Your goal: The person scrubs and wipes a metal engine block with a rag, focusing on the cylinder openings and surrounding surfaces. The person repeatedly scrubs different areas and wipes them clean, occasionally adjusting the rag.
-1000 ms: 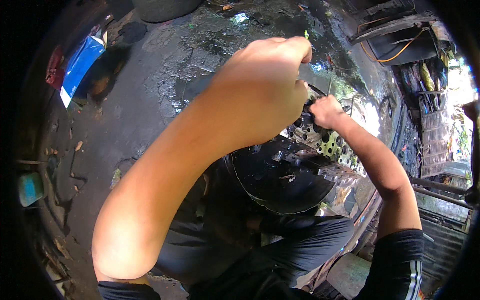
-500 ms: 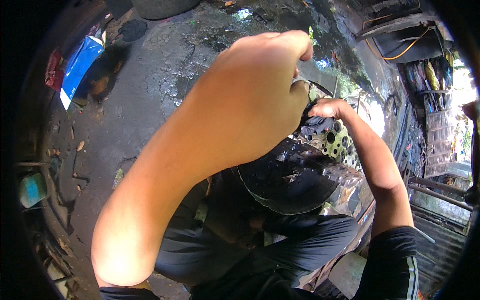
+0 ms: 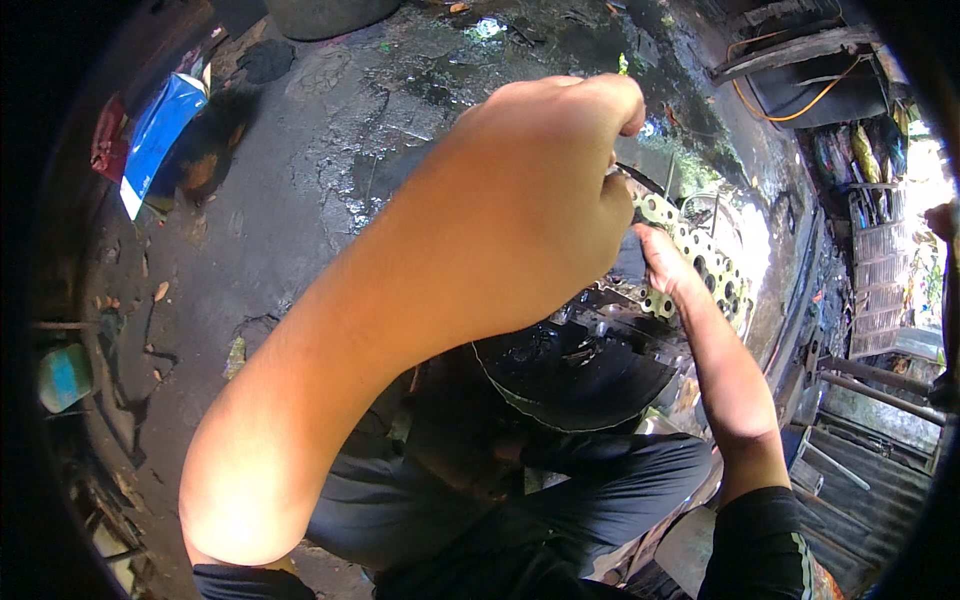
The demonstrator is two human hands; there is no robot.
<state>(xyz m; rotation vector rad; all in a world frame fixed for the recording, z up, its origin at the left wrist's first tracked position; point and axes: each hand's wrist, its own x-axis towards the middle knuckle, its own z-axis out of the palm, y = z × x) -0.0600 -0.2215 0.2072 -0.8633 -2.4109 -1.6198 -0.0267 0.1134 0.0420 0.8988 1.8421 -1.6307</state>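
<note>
My left hand (image 3: 560, 170) is large in front, its fingers curled and closed around something mostly hidden. A thin dark strip (image 3: 642, 179) sticks out past its fingertips. Lower and to the right, my right hand (image 3: 663, 260) presses a dark rag (image 3: 630, 262) against a pale metal engine cylinder head (image 3: 658, 208) full of round holes. My left hand and wrist cover part of the rag and the near left side of the metal. Below the cylinder head lies a wide, round black pan (image 3: 580, 385) with a wet, shiny surface.
Around me spreads dark, wet, oily ground (image 3: 260, 200). A blue and white packet (image 3: 165, 130) lies at the far left, beside a red object (image 3: 109, 138). A green and blue container (image 3: 66, 378) stands at the left edge. Metal bars (image 3: 880, 380) and corrugated sheets (image 3: 850, 500) are at the right.
My right hand has slid toward me with the rag, uncovering more of the holed metal behind it. My left hand has shifted slightly right and nearer me.
</note>
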